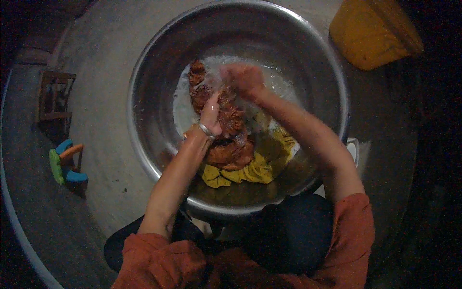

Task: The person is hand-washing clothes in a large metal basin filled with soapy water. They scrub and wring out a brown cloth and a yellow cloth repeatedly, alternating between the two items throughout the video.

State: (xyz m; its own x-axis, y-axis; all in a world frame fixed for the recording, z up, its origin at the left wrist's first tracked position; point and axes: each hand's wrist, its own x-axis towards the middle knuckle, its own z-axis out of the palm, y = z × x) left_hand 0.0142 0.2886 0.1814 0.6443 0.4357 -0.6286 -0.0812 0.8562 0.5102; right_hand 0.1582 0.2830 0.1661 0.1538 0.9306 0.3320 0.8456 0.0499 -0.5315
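A large metal basin (144, 91) sits on the concrete floor in front of me, with soapy water in its bottom. Both my hands are in it, gripping a wet orange-brown cloth (230, 144) that is bunched up. My left hand (211, 113), with a metal bangle at the wrist, clutches the cloth near its middle. My right hand (244, 78) holds the cloth's upper part and looks blurred. A yellow cloth (260, 168) lies under the orange one at the basin's near side.
A yellow plastic bucket (373, 31) stands at the far right beyond the basin. A small brush or scrubber with green, blue and orange parts (65, 161) lies on the floor to the left, near a small wooden frame (55, 98).
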